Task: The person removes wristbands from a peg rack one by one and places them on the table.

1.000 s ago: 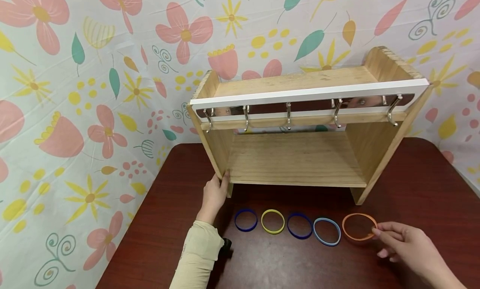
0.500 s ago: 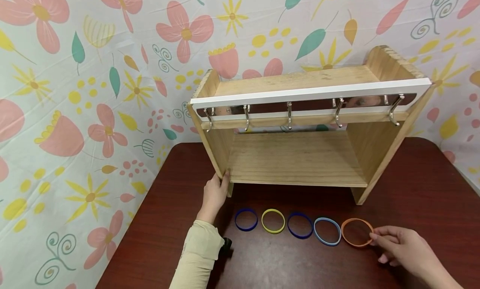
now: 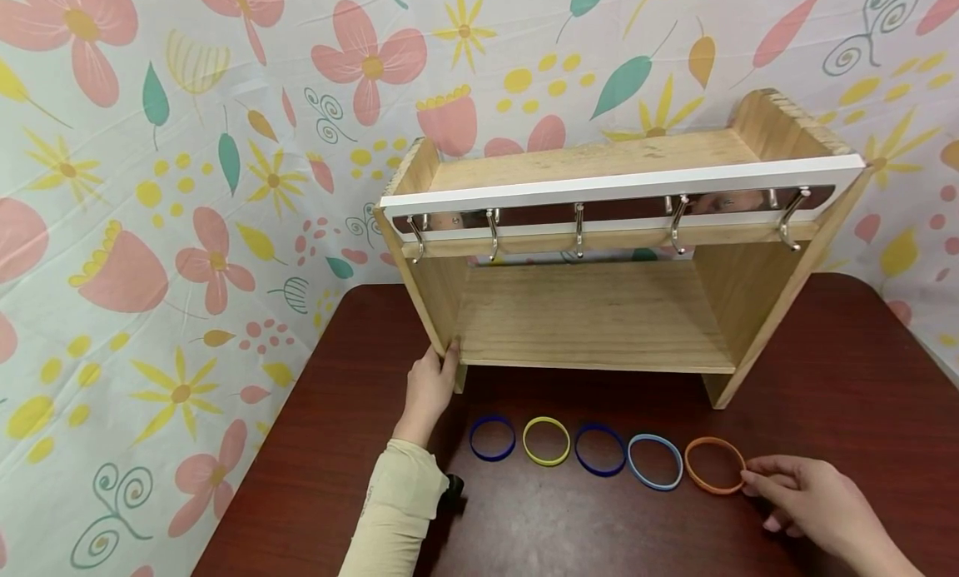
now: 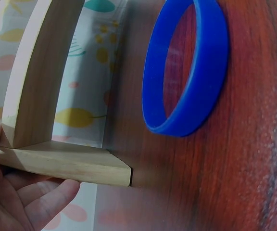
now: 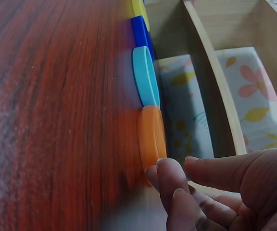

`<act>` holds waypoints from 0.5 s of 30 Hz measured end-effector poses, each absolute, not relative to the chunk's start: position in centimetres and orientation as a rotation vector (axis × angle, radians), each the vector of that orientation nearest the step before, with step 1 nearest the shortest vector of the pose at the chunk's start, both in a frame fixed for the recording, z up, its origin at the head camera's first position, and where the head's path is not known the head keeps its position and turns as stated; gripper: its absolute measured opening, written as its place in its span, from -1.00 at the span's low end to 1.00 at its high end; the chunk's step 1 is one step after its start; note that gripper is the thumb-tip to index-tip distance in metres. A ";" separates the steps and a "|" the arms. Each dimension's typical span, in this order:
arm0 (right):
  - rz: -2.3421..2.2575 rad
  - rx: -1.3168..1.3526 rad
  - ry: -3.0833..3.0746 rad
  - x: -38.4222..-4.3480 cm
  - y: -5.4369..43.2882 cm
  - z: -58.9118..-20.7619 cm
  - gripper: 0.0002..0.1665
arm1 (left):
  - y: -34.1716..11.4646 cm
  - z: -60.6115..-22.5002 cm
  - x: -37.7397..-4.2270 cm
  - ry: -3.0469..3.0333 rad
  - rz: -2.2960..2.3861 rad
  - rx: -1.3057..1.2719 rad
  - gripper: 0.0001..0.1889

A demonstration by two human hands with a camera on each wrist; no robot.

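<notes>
My left hand [image 3: 429, 387] grips the lower left side panel of a wooden shelf rack [image 3: 592, 315], fingers behind the wood in the left wrist view. With its fingertips, my right hand [image 3: 812, 498] pinches the right edge of an orange silicone wristband [image 3: 688, 469], which is close over the table. Left of it lies a light blue wristband [image 3: 655, 486], then a dark blue wristband [image 3: 599, 473], a yellow wristband [image 3: 545, 463] and another dark blue wristband [image 3: 491, 458]. That last band stands out large in the left wrist view.
A metal strip with several double hooks [image 3: 578, 231] runs along the rack's white front rail [image 3: 622, 183]. The rack stands on a dark red-brown table [image 3: 562, 535], before a flower-patterned cloth [image 3: 247, 102]. A small black object [image 3: 451, 489] sits at my left cuff.
My right hand has brought the orange wristband a little toward me, beside the light blue one. In the last half second it shifted slightly right. My left hand stays on the rack.
</notes>
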State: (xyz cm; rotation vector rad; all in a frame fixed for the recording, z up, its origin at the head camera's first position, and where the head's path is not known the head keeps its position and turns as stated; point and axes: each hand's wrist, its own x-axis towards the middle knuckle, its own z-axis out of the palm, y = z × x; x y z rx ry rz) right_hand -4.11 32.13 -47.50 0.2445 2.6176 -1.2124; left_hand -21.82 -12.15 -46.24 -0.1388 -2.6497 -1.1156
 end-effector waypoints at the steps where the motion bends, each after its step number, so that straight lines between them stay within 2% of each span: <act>1: -1.208 0.249 2.618 -4.1 32.1 -47.4 -0.51 | -12.1 -46.2 -21.8 -2.648 -1.111 -0.137 -0.60; 8: -1.152 0.261 2.658 -4.3 32.1 -47.1 -0.55 | -12.1 -46.1 -21.7 -2.658 -1.104 -0.126 -0.59; 15: -1.054 0.255 2.792 -3.9 31.9 -46.9 -0.49 | -12.2 -46.1 -21.6 -2.661 -1.154 -0.132 -0.49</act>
